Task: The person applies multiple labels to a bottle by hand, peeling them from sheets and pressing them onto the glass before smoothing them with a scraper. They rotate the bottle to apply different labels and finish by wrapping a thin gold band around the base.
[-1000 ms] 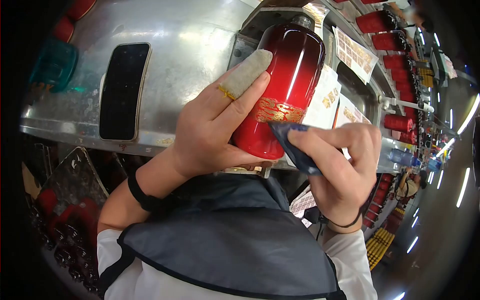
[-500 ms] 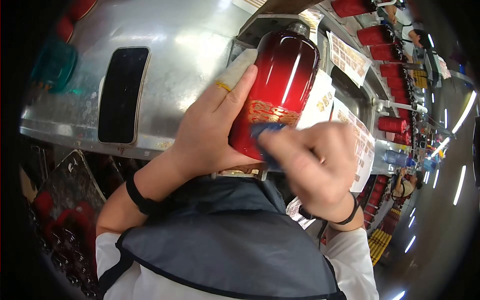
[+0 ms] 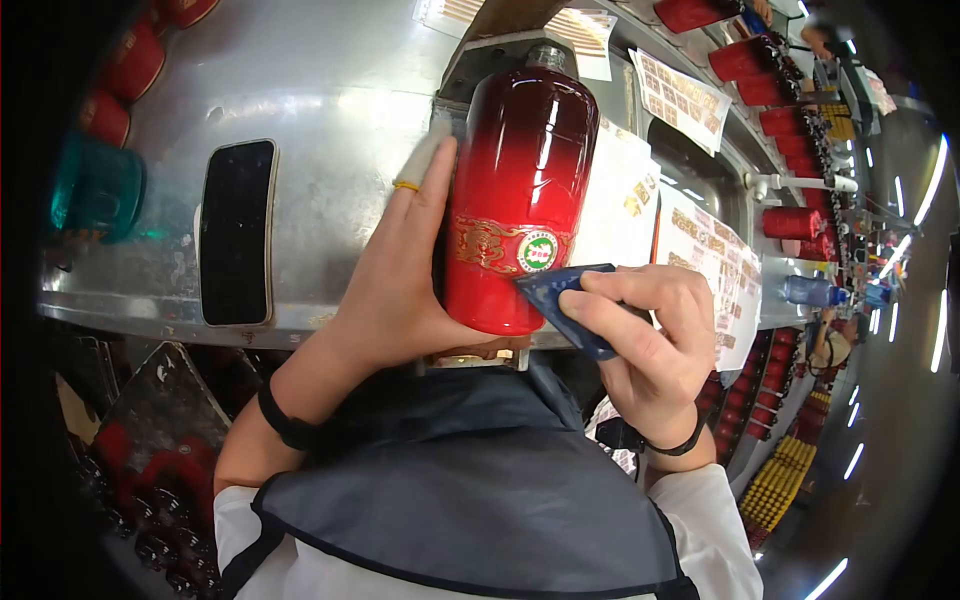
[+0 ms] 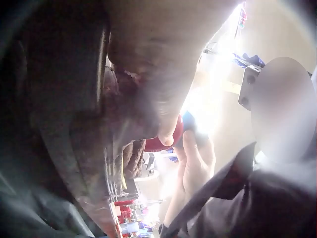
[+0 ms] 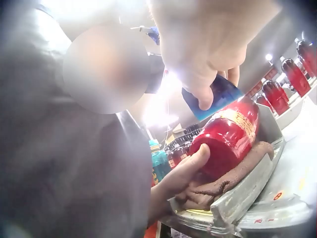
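A glass bottle (image 3: 525,170), dark at the neck and shading into red, lies in a padded metal cradle. Gold ornament (image 3: 480,248) and a round green-and-white emblem (image 3: 538,252) decorate its lower part. My left hand (image 3: 385,265) holds the bottle, with the thumb at the base and the fingers along its left side; one finger wears a pale cloth sleeve (image 3: 425,160) with a yellow band. Between thumb and fingers, my right hand (image 3: 660,335) pinches a thin blue scraper (image 3: 570,305), whose tip is right at the ornament's lower edge beside the emblem. The right wrist view shows the scraper's (image 5: 218,99) straight edge against the bottle (image 5: 233,134).
A phone (image 3: 238,230) lies on the metal table (image 3: 320,180) at left, near a teal container (image 3: 100,190). Sheets of printed decals (image 3: 682,95) lie right of the bottle. Beyond them stand rows of red bottles (image 3: 785,125).
The bottle has turned, bringing the round emblem into sight. My left fingers have shifted from its front to its left side. The right hand swept left with the scraper, then drew back slightly.
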Motion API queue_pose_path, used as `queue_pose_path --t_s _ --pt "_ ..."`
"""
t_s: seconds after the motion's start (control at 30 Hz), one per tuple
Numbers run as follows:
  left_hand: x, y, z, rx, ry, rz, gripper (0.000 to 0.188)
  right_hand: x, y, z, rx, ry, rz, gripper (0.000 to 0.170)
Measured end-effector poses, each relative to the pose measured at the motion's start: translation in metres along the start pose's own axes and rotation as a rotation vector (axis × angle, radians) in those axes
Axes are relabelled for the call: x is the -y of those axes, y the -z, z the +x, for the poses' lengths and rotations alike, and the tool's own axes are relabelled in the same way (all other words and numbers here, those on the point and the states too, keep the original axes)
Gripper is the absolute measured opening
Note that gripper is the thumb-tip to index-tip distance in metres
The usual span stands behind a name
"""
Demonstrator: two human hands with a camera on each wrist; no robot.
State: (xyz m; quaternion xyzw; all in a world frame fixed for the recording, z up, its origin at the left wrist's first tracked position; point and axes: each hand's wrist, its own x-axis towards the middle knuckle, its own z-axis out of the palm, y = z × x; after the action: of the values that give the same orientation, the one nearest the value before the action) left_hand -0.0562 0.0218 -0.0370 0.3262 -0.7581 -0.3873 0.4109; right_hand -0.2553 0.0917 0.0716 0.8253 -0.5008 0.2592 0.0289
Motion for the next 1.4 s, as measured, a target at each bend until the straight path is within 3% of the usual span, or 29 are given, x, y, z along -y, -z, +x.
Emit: queue_pose_path --t_s 0.03,0.23,0.33,0.43,0.57,0.7,0.77,0.9,0.97,1.1,1.17,1.23,1.27,1.33,1.37,1.4 --pt "-0.001 -0.001 0.0 -0.085 -0.03 0.021 0.139 0.002 0.0 0.002 0.01 0.021 0.002 0.036" --pt "-0.003 0.0 -0.001 -0.032 -0.05 0.046 0.14 -0.013 -0.01 0.013 -0.069 0.077 -0.078 0.036" --pt "-0.001 0.001 -0.001 -0.043 -0.062 0.065 0.138 0.0 -0.012 0.009 -0.009 0.164 0.043 0.038" --pt "-0.004 0.001 0.001 -0.073 -0.093 0.085 0.137 -0.021 -0.006 0.019 -0.04 0.162 -0.08 0.04" --pt "-0.002 0.003 0.0 -0.088 -0.117 0.094 0.136 -0.01 -0.005 0.016 0.048 0.231 -0.03 0.042" --pt "-0.003 0.004 -0.002 -0.057 -0.071 0.089 0.135 -0.012 -0.003 0.023 0.046 0.172 -0.076 0.038" --pt "0.001 0.003 -0.003 -0.052 -0.056 0.096 0.135 -0.002 -0.01 0.015 0.046 0.256 -0.009 0.037" --pt "-0.001 0.004 -0.002 -0.063 -0.081 0.08 0.134 0.001 0.006 0.022 0.127 0.2 0.087 0.036" --pt "-0.003 0.005 -0.003 -0.052 -0.072 0.072 0.133 -0.005 0.007 0.027 0.073 0.131 -0.069 0.036" --pt "0.002 0.003 -0.003 -0.064 -0.087 0.105 0.131 0.01 -0.012 0.005 0.083 0.186 0.193 0.038" --pt "0.002 0.002 -0.001 -0.07 -0.113 0.104 0.131 0.004 0.0 0.013 0.215 0.014 0.389 0.035" --pt "-0.002 0.003 -0.003 -0.047 -0.058 0.063 0.131 -0.009 -0.002 0.014 0.155 -0.248 0.396 0.03" --pt "-0.003 0.004 -0.002 -0.05 -0.064 0.09 0.128 -0.014 -0.006 0.011 0.105 -0.584 0.592 0.023" --pt "-0.003 0.006 -0.003 -0.027 -0.057 0.077 0.127 -0.035 -0.022 -0.011 -0.076 -0.805 0.886 0.019" --pt "-0.003 0.006 -0.003 -0.017 -0.038 0.067 0.126 -0.046 -0.027 -0.023 -0.09 -0.803 0.886 0.019" --pt "-0.003 0.005 -0.003 -0.007 -0.047 0.071 0.126 -0.056 -0.031 -0.028 -0.105 -0.919 0.833 0.02"
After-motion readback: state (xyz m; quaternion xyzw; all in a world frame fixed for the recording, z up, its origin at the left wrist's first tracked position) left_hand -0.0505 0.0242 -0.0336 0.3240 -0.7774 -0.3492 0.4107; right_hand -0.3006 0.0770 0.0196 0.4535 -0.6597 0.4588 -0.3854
